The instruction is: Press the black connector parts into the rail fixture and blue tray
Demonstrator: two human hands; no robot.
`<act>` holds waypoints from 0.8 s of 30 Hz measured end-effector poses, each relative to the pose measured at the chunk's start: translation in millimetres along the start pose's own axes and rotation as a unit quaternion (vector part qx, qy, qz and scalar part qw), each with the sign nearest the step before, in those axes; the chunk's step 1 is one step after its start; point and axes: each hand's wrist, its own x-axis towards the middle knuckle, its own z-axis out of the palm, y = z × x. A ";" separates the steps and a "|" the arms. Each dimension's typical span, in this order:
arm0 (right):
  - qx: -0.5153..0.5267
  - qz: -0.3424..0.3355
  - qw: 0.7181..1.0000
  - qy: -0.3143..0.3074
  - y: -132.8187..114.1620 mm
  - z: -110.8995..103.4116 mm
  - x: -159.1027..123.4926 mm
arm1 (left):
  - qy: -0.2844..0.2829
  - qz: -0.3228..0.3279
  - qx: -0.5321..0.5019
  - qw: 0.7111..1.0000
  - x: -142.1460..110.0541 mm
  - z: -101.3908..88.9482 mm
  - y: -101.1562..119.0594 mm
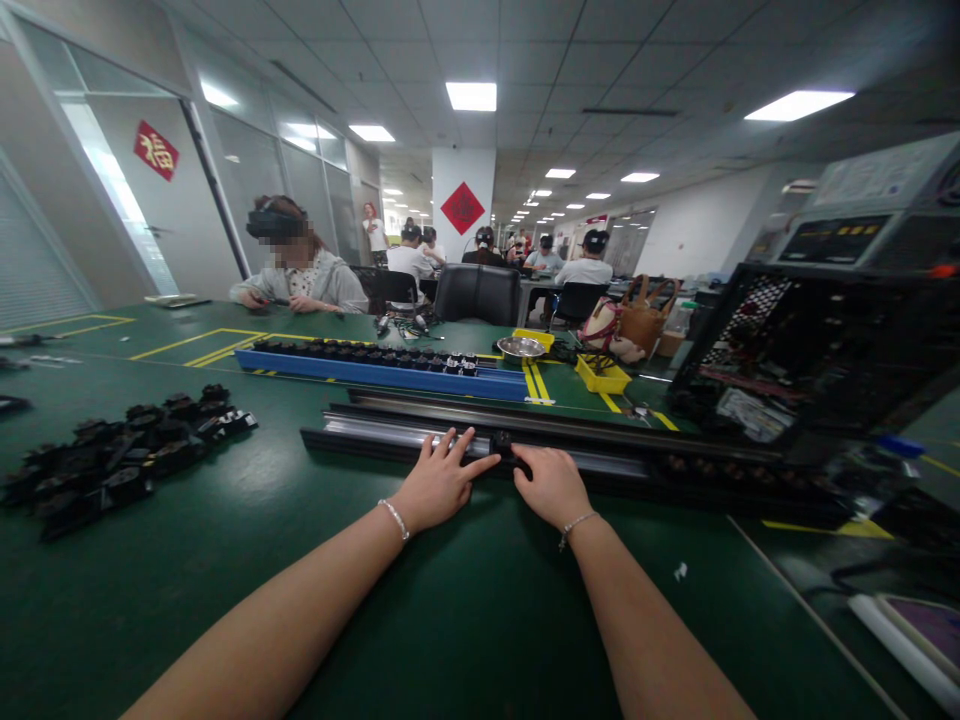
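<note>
Both of my hands rest at a long black and silver rail [390,432] lying across the green table [225,560]. My left hand [440,478] lies with its fingers spread over the rail's near edge, the forefinger pointing at a small black part [501,442] seated on the rail. My right hand [551,482] is curled, its fingertips pressed against that same black part. Each wrist carries a thin bracelet.
A heap of small black parts [124,455] lies at the left. Behind the rail a blue tray [375,375] holds a row of black parts. A yellow bin [601,374], a metal bowl [521,347] and a black machine [810,350] stand at right. A person with a headset sits at the far left.
</note>
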 end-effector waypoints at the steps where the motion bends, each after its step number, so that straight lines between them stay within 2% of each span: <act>1: -0.002 -0.001 1.000 -0.002 -0.1 0.3 0.0 | -0.002 -0.002 0.002 1.000 -0.1 0.0 0.5; 15: -0.028 -0.014 0.999 -0.023 -10.4 2.0 -2.9 | -0.009 -0.023 0.078 0.997 1.2 1.7 9.4; 24: -0.048 -0.023 0.998 -0.038 -16.0 5.7 -2.1 | -0.007 -0.022 0.084 0.996 1.6 -1.6 11.3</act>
